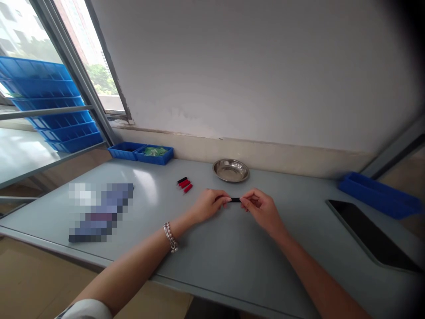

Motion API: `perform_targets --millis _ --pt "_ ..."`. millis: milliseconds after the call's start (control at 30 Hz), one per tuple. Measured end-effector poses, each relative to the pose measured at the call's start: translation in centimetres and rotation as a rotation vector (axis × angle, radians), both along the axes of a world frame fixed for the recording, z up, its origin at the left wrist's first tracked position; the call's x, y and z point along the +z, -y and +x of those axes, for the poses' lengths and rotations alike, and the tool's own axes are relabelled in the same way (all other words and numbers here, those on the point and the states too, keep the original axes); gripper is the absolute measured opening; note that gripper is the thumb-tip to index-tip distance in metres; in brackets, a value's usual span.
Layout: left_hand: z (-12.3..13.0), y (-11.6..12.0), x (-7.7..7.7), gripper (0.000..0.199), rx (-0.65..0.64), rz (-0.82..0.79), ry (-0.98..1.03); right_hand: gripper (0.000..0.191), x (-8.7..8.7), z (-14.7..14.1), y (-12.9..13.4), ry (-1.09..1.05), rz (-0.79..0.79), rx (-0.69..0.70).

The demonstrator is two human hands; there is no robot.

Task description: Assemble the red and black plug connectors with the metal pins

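Observation:
A small black cylindrical piece [235, 200] is held level between my two hands above the grey table. My left hand [211, 204] pinches its left end, and my right hand [261, 207] pinches its right end. Just beyond them sits a round, shiny metal dish [231, 171]. To the left of my left hand lie several small cylindrical pieces, a black one [182, 180] and red ones [185, 183] beside it.
Two blue bins [154, 155] stand at the back left, one holding green packets. Stacked blue bins [66, 102] rise at far left. A pixelated item [102, 210] lies on the table's left. At right are a dark tablet-like device [372, 232] and a blue bin [380, 195].

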State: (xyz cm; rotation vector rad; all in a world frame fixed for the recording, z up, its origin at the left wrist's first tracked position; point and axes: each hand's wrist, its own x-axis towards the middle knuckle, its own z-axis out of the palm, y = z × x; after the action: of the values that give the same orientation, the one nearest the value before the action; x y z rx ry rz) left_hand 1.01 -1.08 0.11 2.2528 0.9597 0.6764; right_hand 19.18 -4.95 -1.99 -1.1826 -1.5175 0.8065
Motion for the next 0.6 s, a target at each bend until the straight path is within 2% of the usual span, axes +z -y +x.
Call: perform_targets --millis 100,200,333,433,533,600 --pt "-0.03 -0.2 -0.33 0.032 -0.019 -0.131 0.068 0.015 -0.08 0.24 0.05 0.087 0.115 -0.018" --pt "-0.03 -0.35 -0.62 0.031 -0.043 -0.224 0.15 0.013 0.08 0.21 0.26 0.057 0.12 -0.015" --pt "-0.01 -0.2 -0.38 0.029 -0.007 -0.192 0.147 0.024 0.34 -0.18 0.39 -0.09 -0.025 -0.002" --pt "0.04 0.08 0.05 0.028 0.009 -0.132 0.105 0.023 0.44 -0.35 0.32 -0.127 -0.108 0.054" --pt "0.08 0.13 0.23 0.026 0.008 -0.112 0.091 0.023 0.41 -0.26 0.2 -0.106 -0.106 0.046" --pt "0.05 -0.05 0.11 0.028 -0.007 -0.166 0.107 0.022 0.3 -0.1 0.11 -0.077 -0.085 0.039"
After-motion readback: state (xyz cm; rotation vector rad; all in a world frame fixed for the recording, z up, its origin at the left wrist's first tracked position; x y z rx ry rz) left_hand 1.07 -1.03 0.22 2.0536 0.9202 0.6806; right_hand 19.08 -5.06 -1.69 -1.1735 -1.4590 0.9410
